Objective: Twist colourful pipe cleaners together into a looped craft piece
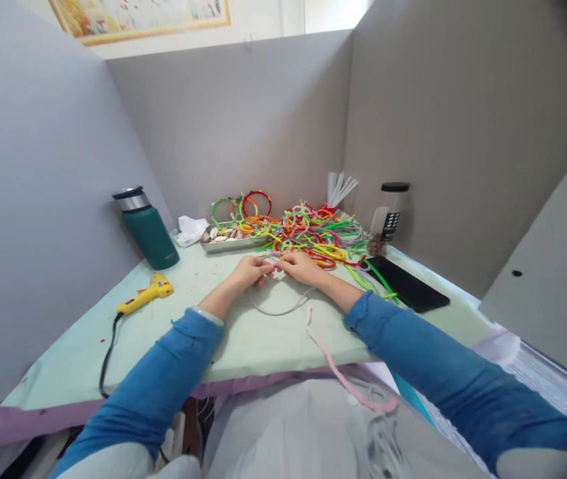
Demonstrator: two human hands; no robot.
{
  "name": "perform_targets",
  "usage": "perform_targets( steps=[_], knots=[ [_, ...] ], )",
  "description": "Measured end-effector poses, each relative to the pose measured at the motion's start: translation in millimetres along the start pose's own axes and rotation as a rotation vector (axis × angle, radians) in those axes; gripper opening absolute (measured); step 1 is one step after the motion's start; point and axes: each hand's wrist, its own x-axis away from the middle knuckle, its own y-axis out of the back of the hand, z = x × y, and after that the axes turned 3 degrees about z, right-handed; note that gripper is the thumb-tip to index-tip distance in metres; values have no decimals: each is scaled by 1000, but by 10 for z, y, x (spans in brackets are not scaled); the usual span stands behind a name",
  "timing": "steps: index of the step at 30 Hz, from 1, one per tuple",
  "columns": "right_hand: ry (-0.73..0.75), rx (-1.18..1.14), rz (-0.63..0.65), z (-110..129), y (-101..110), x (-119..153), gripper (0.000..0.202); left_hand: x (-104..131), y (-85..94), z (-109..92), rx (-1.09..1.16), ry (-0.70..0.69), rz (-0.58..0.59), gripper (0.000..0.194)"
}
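Close together over the middle of the table, my left hand [249, 273] and my right hand [301, 267] are both closed in a pinch. Between the fingertips shows a small bit of pink pipe cleaner [276, 267], at the far side of a thin grey ring [279, 314]. The ring's near side curves below my hands; whether the pink piece is wrapped around it I cannot tell. A longer pale pink pipe cleaner [330, 359] lies nearer to me and hangs over the table edge onto my lap.
Behind my hands lie a heap of coloured pipe cleaners [308, 229], a metal tray [233, 245] of shells and several coloured rings. At left are a yellow glue gun [146, 295] and a green bottle [151, 233]; at right, a black phone [410, 285] and a clear bottle [387, 216]. Grey partitions surround the table.
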Motion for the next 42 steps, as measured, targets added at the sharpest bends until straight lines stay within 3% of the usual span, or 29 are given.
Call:
perform_targets(
  steps=[5, 13, 21, 32, 42],
  knots=[
    [-10, -4, 27, 1, 3, 0, 28, 5, -8, 9, 66, 41, 65, 28],
    [6, 12, 28, -25, -2, -20, 29, 111, -72, -164, 24, 75, 86, 27],
    [26, 10, 29, -17, 4, -17, 29, 63, -60, -97, 94, 73, 125, 27],
    [-8, -9, 1, -12, 26, -30, 30, 83, -18, -74, 14, -65, 192, 16],
    [5, -41, 14, -63, -2, -52, 30, 35, -23, 5, -174, -143, 108, 15]
  ],
)
